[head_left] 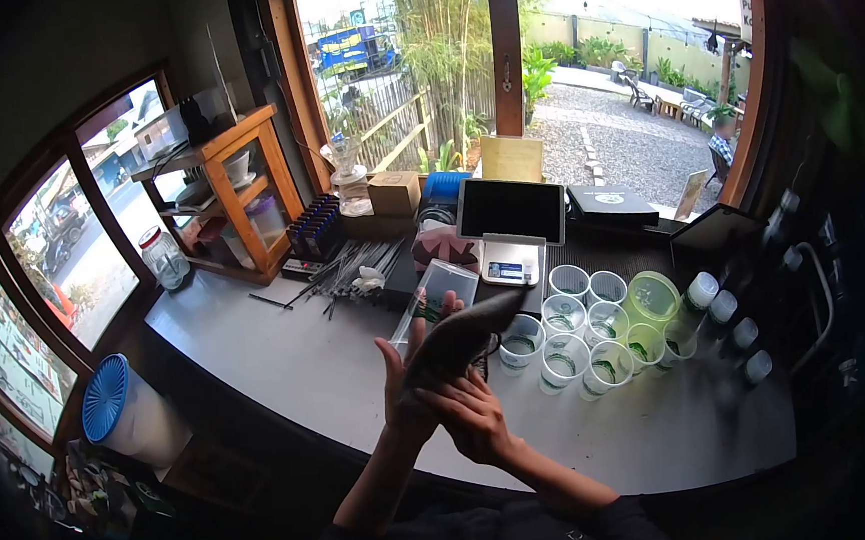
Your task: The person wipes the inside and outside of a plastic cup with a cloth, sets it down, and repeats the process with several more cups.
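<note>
Grey counter (288,355) by windows, both hands' fingers holding dark pouch (457,338), left hand (410,382), right hand (475,418), plastic cups (582,335) just beyond

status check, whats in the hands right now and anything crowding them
Left hand and right hand both gripping a dark folded cloth above the counter. Clear plastic cups cluster close on the right. Tablet stand behind.
</note>
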Action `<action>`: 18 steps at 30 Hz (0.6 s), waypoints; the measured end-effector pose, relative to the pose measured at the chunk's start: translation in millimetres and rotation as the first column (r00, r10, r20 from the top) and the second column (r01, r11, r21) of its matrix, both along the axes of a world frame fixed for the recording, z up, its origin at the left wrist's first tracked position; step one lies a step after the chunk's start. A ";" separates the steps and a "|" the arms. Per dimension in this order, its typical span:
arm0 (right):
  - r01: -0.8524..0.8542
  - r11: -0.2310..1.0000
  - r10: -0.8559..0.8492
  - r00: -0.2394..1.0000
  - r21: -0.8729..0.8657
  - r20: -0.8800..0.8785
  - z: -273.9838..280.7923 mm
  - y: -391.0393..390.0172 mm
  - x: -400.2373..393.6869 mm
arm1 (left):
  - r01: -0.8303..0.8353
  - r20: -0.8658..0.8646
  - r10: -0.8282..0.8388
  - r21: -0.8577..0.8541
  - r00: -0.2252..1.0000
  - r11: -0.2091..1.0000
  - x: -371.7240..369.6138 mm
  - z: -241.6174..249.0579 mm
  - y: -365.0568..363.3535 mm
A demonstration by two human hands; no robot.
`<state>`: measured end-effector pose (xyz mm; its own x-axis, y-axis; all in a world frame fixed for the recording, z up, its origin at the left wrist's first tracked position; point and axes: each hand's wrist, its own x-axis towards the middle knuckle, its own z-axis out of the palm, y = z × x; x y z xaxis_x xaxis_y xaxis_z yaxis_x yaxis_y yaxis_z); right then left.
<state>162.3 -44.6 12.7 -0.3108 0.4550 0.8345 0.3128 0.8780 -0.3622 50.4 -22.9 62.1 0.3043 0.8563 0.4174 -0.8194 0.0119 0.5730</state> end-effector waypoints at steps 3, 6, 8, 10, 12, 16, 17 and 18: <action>0.109 0.993 -0.108 0.994 0.046 -0.027 33.1 10.2 3.2 | -0.018 -0.109 0.026 0.077 0.994 0.997 5.6 -4.1 -1.4; 0.319 0.946 -0.323 0.941 0.052 0.103 74.6 18.1 5.6 | -0.232 -0.485 0.217 0.030 0.847 0.972 14.6 -32.0 -19.2; 0.372 0.927 -0.373 0.911 0.041 0.177 85.8 33.1 6.6 | -0.123 -0.562 0.129 0.048 0.817 0.991 12.6 -33.8 -24.1; 0.367 0.930 -0.365 0.918 0.015 0.158 86.5 47.3 5.0 | -0.010 -0.536 0.020 0.021 0.844 1.000 3.0 -55.1 -15.3; 0.304 0.952 -0.306 0.942 0.036 0.136 79.6 50.6 -0.2 | 0.029 -0.415 -0.048 -0.053 0.909 0.998 1.2 -56.4 -13.0; 0.140 0.990 -0.140 0.990 -0.022 -0.023 58.0 34.1 -22.8 | 0.475 0.684 -0.388 0.068 0.618 0.877 -11.6 -61.0 9.8; 0.108 0.992 -0.112 0.991 -0.064 -0.071 48.5 24.7 -31.6 | 0.475 0.667 -0.409 0.092 0.623 0.875 -20.3 -53.3 16.1; 0.089 0.992 -0.098 0.990 -0.092 -0.101 32.2 16.3 -39.8 | 0.307 0.435 -0.266 -0.025 0.860 0.951 -29.5 -27.8 21.0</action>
